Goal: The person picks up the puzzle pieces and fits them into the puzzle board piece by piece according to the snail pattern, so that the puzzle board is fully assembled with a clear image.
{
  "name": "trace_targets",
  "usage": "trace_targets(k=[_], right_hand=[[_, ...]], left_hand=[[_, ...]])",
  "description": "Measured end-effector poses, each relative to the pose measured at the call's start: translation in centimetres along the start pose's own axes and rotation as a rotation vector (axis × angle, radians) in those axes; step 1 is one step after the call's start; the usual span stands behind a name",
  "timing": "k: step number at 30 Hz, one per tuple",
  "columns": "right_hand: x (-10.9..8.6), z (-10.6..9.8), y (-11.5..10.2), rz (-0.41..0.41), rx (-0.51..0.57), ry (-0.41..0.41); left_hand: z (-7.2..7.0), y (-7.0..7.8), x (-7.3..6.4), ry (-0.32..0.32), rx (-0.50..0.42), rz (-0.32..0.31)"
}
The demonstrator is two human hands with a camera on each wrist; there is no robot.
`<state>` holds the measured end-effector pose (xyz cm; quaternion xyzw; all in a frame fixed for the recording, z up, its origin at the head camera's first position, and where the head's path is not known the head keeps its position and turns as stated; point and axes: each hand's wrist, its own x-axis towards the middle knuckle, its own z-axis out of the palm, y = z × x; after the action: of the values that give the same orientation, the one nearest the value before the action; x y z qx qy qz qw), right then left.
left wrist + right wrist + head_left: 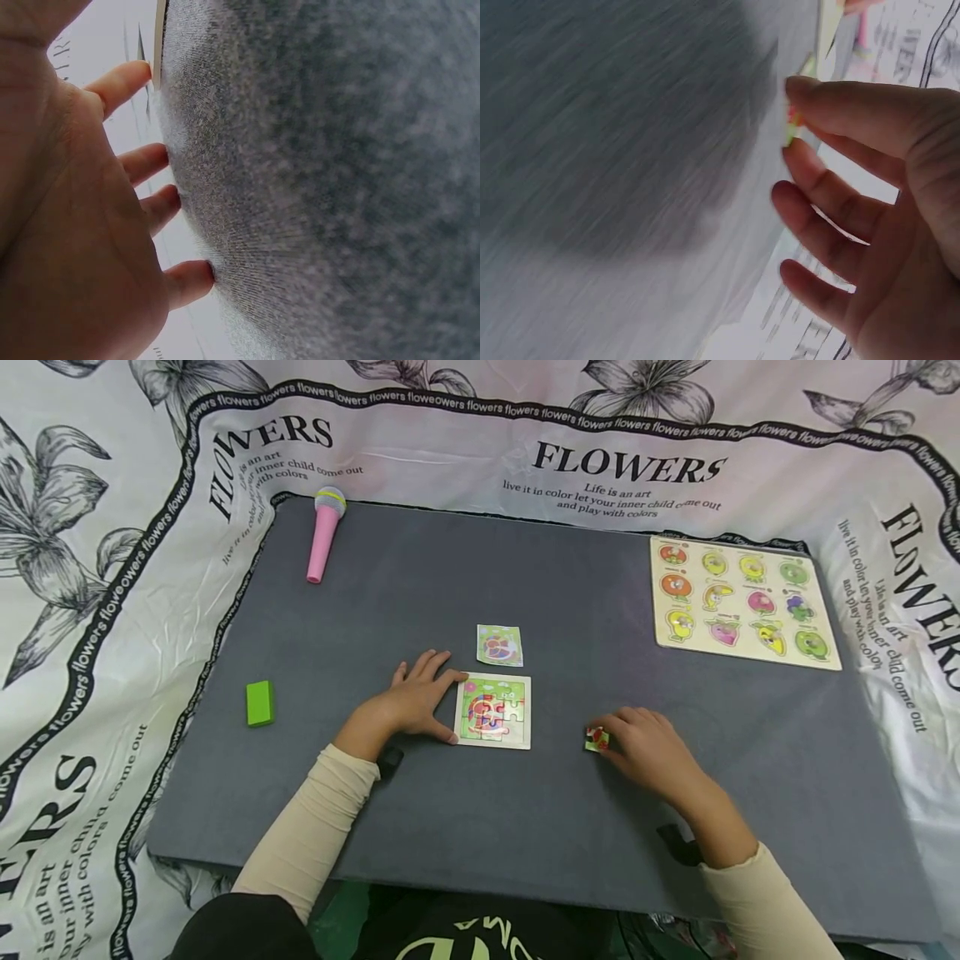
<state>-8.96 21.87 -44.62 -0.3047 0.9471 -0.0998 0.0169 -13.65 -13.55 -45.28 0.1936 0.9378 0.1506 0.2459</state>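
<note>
A small square jigsaw board (pixel 527 714) with a pale frame and a colourful picture lies on the grey table. My left hand (pixel 414 700) is spread at its left side, with thumb and forefinger touching the edge; in the left wrist view a fingertip meets the board's edge (pixel 159 45). To the right of the board, my right hand (pixel 651 753) pinches a small green and red puzzle piece (pixel 597 740) between thumb and fingers. In the right wrist view the fingers mostly hide that piece (pixel 791 124). Just above the board lies a picture card (pixel 499 646).
A pink toy microphone (pixel 322 539) lies at the far left of the table (pixel 420 585). The green block (pixel 260 703) is left of my left hand. A fruit picture board (pixel 738 647) lies at the far right. Printed flower cloth (pixel 450 452) surrounds the table.
</note>
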Motion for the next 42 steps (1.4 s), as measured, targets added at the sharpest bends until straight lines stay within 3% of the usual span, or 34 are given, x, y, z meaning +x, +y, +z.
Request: trace_targets(k=[6,13,21,42], right_hand=[[3.2,0.6,-3.1,-0.114,0.011,0.065],[5.6,2.3,-5.5,-0.216,0.013,0.068],[6.2,3.2,-6.0,-0.215,-0.002,0.067],[6.1,3.3,-5.9,-0.237,-0.036,0.114]], left_hand=[[-0.1,0.0,-0.1,0.000,-0.009,-0.009],[0.0,0.0,0.0,-0.005,0.000,-0.004],[0.2,-0.1,0.2,0.001,0.007,0.000],[0.0,0.2,0.1,-0.003,0.000,-0.011]])
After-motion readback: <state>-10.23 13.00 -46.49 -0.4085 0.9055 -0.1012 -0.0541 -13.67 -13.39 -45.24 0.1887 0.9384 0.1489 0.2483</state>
